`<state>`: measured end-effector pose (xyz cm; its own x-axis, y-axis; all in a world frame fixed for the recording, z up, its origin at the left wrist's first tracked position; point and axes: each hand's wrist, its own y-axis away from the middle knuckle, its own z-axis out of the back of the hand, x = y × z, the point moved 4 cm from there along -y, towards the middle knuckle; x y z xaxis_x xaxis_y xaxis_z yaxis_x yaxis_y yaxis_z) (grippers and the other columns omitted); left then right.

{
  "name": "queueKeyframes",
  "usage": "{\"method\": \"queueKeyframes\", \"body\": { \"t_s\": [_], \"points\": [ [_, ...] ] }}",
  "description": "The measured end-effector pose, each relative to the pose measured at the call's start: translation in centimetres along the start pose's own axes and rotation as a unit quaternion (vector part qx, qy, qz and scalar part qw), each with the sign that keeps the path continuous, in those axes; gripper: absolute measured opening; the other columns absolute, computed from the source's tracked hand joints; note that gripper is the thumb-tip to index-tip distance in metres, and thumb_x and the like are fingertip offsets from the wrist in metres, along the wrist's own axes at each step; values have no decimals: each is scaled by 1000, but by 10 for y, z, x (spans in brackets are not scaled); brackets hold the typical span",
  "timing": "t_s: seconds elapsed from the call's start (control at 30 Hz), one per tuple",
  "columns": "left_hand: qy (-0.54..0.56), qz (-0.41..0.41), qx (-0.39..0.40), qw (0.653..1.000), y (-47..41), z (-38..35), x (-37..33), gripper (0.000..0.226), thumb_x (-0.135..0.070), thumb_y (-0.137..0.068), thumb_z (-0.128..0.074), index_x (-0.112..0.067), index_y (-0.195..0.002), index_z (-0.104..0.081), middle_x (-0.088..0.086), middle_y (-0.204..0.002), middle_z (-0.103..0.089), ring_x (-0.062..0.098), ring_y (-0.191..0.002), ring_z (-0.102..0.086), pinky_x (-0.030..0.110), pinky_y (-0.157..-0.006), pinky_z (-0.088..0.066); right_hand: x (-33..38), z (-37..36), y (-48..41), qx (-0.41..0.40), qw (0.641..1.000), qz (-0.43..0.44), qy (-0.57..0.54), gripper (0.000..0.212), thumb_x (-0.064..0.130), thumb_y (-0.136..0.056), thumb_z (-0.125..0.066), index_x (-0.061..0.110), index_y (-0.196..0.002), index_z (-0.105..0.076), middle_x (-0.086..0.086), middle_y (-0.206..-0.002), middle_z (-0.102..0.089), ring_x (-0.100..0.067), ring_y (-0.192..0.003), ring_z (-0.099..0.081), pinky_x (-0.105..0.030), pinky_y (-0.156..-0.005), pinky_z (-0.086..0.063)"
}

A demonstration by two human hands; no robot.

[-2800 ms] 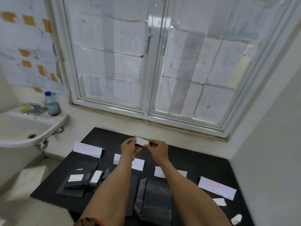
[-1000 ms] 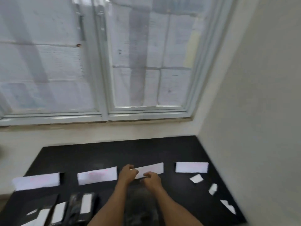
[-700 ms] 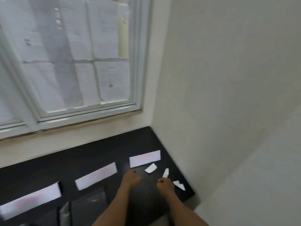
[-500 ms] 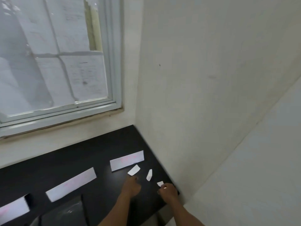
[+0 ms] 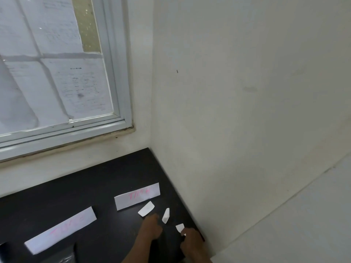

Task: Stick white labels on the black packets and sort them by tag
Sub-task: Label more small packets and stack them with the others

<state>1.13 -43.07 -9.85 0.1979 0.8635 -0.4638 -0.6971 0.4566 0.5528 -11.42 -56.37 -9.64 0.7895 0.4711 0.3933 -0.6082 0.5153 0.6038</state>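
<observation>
A person's left hand (image 5: pixel 151 227) and right hand (image 5: pixel 191 242) rest at the right corner of a black table (image 5: pixel 106 179) under a papered window (image 5: pixel 57 73). Three white scraps (image 5: pixel 146 208) lie beside a paper tag (image 5: pixel 137 196) lettered in pink. The right hand's curled fingers touch the nearest scrap; whether either hand pinches anything cannot be told. A second tag (image 5: pixel 60 229) lies further left, with a glossy black packet (image 5: pixel 62 258) just below it at the frame's edge

Lower left, a black packet (image 5: pixel 63 256) is cut off by the frame's edge; the nearby paper strip (image 5: pixel 60 229) carries pink writing too blurred to read.
</observation>
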Motion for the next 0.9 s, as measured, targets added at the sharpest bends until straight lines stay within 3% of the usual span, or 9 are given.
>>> {"method": "queueKeyframes", "body": {
  "t_s": [0.07, 0.13, 0.27, 0.43, 0.67, 0.9],
  "points": [
    [-27, -12, 26, 999, -2, -5, -3, 41, -15, -86, -44, -9, -123, -59, 10, -134, -57, 26, -125, -53, 30, -104, -42, -3, -1, -1, 4, 1000, 1, 30, 34, 16, -86, -49, 9, -117, -61, -13, -94, -49, -26, -115, -57, -28, -80, -41],
    [-54, -18, 54, 997, -5, -11, -2, 46, -15, -85, -42, -13, -129, -57, 10, -138, -54, 28, -130, -48, 34, -110, -38, -4, -1, 1, 5, 998, -9, 59, 31, 17, -84, -49, 12, -112, -61, -13, -90, -44, -27, -111, -59, -30, -76, -40],
    [-79, -1, 85, 993, -5, -14, -2, 50, -16, -89, -43, -14, -138, -49, 10, -145, -47, 28, -137, -39, 36, -115, -31, -1, 0, 2, 0, 997, -12, 72, 19, 17, -84, -49, 21, -102, -55, -14, -114, -61, -24, -112, -58, -30, -90, -46],
    [-84, 11, 66, 994, -5, -14, -2, 48, -16, -92, -43, -9, -140, -44, 13, -146, -44, 27, -137, -39, 34, -114, -32, 3, 4, 2, -30, 995, 8, 95, 38, 22, -84, -52, 17, -122, -55, -6, -131, -56, -23, -125, -52, -29, -101, -43],
    [-70, 9, 59, 996, 15, 0, -11, 45, -20, -89, -46, -8, -132, -53, 13, -140, -52, 28, -130, -48, 34, -106, -41, 12, 19, 22, -79, 990, 51, 104, 44, 15, -86, -47, 13, -130, -53, -6, -133, -56, -25, -125, -52, -29, -102, -41],
    [-64, 8, 24, 998, 45, 22, 0, 39, -22, -89, -42, -14, -126, -52, 10, -130, -56, 25, -118, -56, 32, -96, -46, 44, 33, 57, -129, 977, 100, 134, 37, 12, -86, -45, 13, -122, -56, -7, -126, -61, -26, -121, -54, -30, -98, -41]
  ]
}}
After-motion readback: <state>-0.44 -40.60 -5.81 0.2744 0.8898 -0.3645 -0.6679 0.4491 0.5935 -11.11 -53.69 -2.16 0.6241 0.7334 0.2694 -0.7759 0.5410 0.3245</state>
